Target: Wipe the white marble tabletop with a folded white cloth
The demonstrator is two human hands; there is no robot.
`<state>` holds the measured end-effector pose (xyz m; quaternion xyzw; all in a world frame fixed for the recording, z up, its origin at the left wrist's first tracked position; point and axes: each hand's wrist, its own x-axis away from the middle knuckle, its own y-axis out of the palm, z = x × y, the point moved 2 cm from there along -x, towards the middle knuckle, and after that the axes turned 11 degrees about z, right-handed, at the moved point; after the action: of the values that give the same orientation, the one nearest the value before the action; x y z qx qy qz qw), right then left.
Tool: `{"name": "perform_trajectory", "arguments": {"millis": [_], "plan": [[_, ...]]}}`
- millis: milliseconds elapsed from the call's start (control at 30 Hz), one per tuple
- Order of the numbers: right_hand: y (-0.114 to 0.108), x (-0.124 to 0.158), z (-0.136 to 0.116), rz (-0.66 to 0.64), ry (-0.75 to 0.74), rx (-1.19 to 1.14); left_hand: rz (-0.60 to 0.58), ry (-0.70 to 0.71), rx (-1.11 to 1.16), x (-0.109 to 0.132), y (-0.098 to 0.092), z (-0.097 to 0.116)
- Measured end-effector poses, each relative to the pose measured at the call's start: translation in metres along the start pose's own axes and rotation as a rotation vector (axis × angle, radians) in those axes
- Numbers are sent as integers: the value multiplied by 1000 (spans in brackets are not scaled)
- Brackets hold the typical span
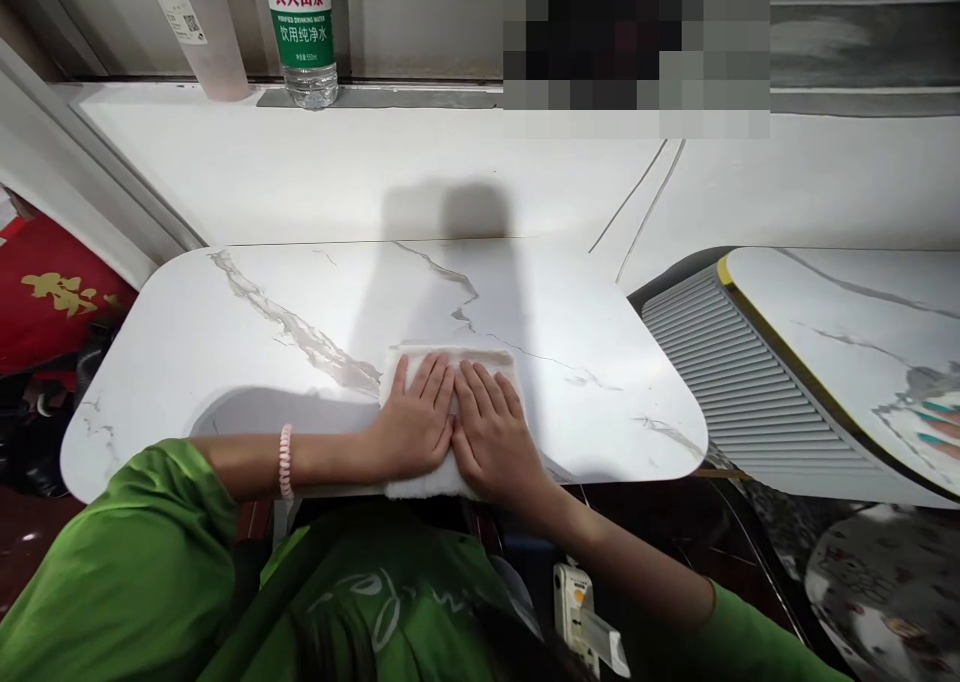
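Both my hands lie flat, side by side, on a white cloth (427, 484) near the front edge of the marble-patterned table (247, 342). My left hand (417, 417) has its fingers stretched forward, and a pink coil band (285, 460) circles that wrist. Close beside it, my right hand (495, 432) presses on the cloth with straight fingers angled forward and to the left. The thumbs meet or nearly meet in the middle. Some of the cloth is hidden under the palms, and its front edge reaches the table's front edge.
On the ledge behind stand a water bottle (307, 47) with a green label and a tall translucent container (199, 37). A second table (847, 297) with a ribbed side is at right, another person's fingertips (941, 427) on it. A red bag (56, 282) is at left.
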<state>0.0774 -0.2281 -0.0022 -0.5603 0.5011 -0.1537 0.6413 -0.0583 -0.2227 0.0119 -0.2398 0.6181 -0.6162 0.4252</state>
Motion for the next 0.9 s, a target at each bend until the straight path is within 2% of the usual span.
{"name": "perform_trajectory", "arguments": {"millis": [133, 267, 367, 500, 600, 700, 800, 900], "plan": [[24, -46, 30, -17, 20, -24, -9, -46, -12, -41, 9, -35], [60, -114, 65, -40, 79, 8, -3, -94, -24, -99, 20, -89], [84, -161, 86, -1, 80, -20, 30, -132, -37, -137, 27, -127], [103, -198, 103, 47, 79, -76, 64, -173, -38, -164, 31, -155], [108, -204, 108, 47, 91, -69, 85, -176, -50, -168, 32, -159], [107, -197, 105, 43, 83, -60, 115, -189, -47, -160, 31, -155], [100, -178, 91, 25, 74, -49, 118, -173, -39, -140, 28, -145], [86, -145, 63, 21, 67, -26, 97, -133, -36, -106, 21, -126]]}}
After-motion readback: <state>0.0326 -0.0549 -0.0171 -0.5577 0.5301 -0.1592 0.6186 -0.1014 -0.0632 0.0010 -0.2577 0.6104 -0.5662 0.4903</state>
